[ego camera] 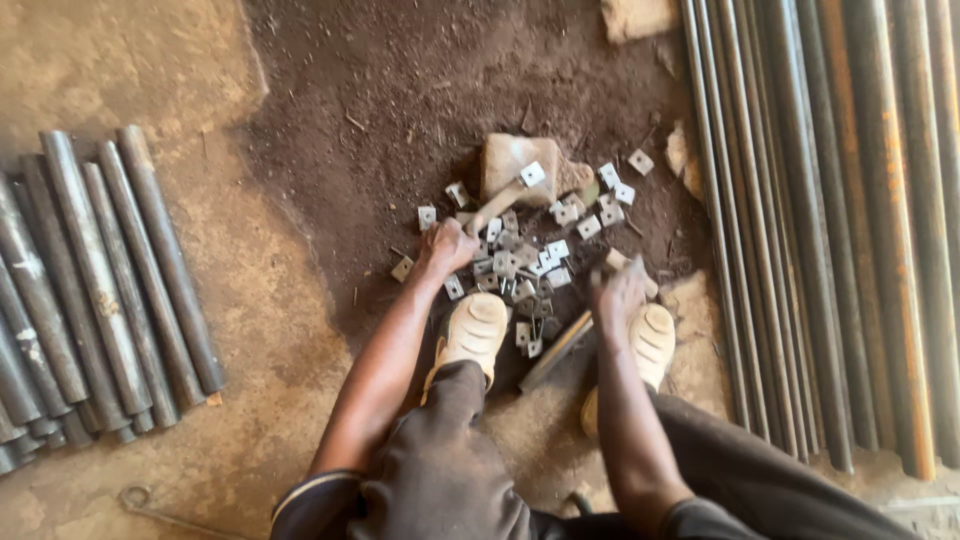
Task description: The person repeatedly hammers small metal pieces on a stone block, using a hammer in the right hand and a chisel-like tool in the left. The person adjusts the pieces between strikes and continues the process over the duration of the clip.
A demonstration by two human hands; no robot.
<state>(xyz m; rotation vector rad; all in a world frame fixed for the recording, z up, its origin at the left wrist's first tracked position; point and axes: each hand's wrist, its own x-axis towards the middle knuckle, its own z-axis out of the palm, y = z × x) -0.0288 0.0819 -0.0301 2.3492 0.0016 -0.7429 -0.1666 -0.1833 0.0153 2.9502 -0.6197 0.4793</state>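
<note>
The person is sitting low over a patch of dark, oily dirt floor (380, 110), feet in pale yellow rubber clogs (474, 333) planted either side of a scattered heap of small square grey metal plates (520, 265). The left hand (446, 246) is reaching forward to the near left edge of that heap and is gripping the lower end of a pale wooden handle (497, 204), which is running up and to the right toward a worn tan stone block (520, 165); one square plate is lying on top of the block. The right hand (617, 291) is hovering at the right edge of the heap, fingers curled around something, but blur is making it impossible to tell what it is grasping; a long dark flat metal bar (556, 352) is slanting down between the two feet just beside it. A bundle of short grey steel pipes (95, 290) is lying well apart on the left, and long rusty steel rods (850, 220) are stretching along the right side.
</note>
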